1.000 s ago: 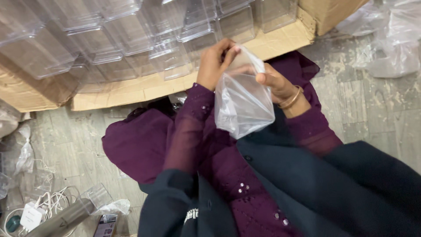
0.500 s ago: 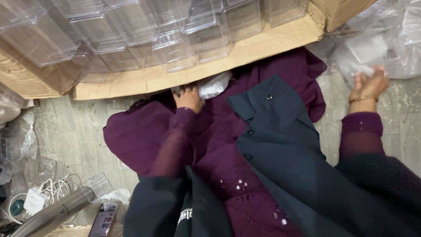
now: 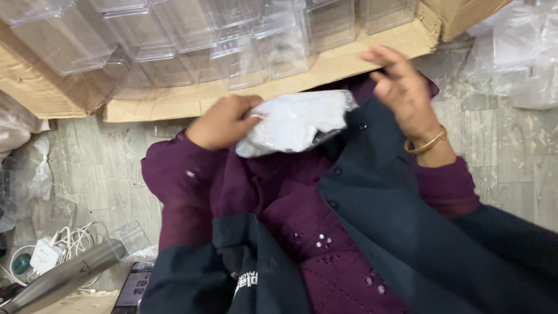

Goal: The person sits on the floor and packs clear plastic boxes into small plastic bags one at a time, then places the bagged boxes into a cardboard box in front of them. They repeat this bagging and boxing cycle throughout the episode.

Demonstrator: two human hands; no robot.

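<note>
My left hand (image 3: 224, 121) grips a crumpled clear plastic bag (image 3: 293, 122) that seems to hold something white, held over my lap. My right hand (image 3: 401, 87), with a gold bangle on the wrist, hovers just right of the bag with fingers spread and nothing in it. Both arms wear purple sleeves under a dark jacket (image 3: 383, 227). A cardboard tray (image 3: 343, 61) filled with several clear plastic boxes (image 3: 250, 40) lies just beyond my hands.
Loose clear plastic bags (image 3: 511, 58) lie at the top right on the pale floor. At the lower left are a metal tube (image 3: 64, 273), a white charger with cables (image 3: 46, 253) and a dark phone (image 3: 133, 288). More crumpled plastic (image 3: 23, 157) sits at the left edge.
My right hand has come back from the plastic bags on the right to beside the bag. The left hand has drawn the bag out from under the tray edge toward the middle.
</note>
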